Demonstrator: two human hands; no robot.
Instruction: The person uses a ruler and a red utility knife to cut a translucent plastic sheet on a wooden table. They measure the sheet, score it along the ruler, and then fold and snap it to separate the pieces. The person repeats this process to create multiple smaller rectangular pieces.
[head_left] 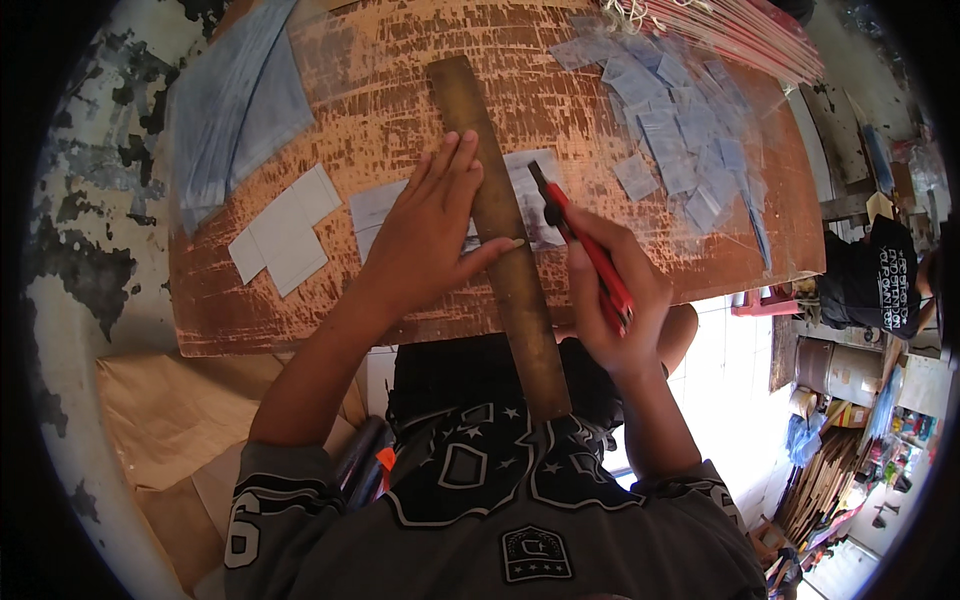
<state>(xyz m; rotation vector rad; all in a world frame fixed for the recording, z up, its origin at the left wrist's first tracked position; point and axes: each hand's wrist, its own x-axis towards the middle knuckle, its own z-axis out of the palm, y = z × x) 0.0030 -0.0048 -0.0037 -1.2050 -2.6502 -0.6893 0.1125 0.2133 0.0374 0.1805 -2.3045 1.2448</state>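
Note:
A long, wide brass-coloured straightedge (pixel 500 190) lies across the table, its near end reaching past the table's edge over my lap. Under it is a pale greyish sheet (pixel 538 180), showing on both sides. My left hand (pixel 425 225) lies over the sheet and presses on the straightedge, fingers stretched along its left edge and thumb across it. My right hand (pixel 625 295) grips a red utility knife (pixel 600 262). The knife's dark tip points up and left, just right of the straightedge. I cannot tell whether the tip touches the sheet.
White cut pieces (pixel 288 232) lie to the left on the worn brown table (pixel 370 90). Bluish plastic sheets (pixel 240 100) are stacked at the far left. Small clear plastic pieces (pixel 670 130) are heaped at the right, near a bundle of red sticks (pixel 735 35).

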